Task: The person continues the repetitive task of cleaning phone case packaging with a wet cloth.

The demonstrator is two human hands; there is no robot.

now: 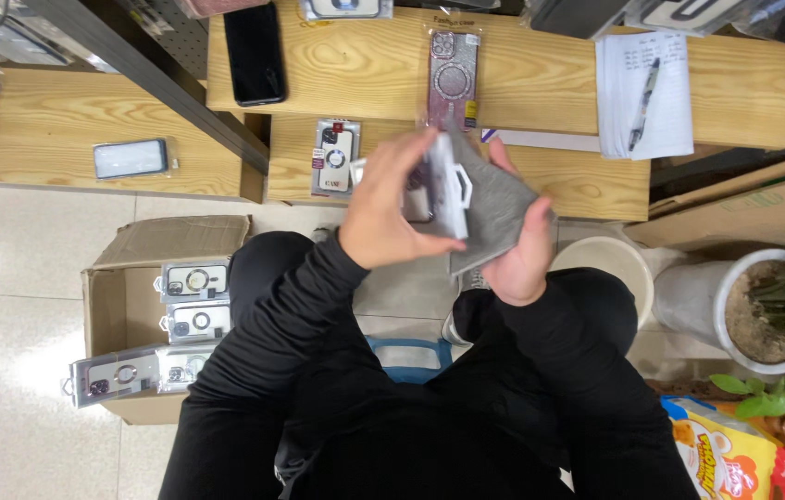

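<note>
Two hands, left hand [391, 215] gripping one phone case [446, 185], right hand [519, 250] clutching one grey cloth [494, 199].

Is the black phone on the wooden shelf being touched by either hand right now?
No: the black phone lies alone on the wooden shelf, while the left hand and right hand hold a phone case and grey cloth.

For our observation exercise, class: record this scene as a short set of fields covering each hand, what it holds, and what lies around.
Left hand: left hand grips a white phone case by its edge
Right hand: right hand holds a grey cloth against the case
Shelf: wooden shelf bears a glittery packaged case, a black phone, a notepad with a pen
Floor left: cardboard box with packaged cases
Floor right: potted plant
</note>
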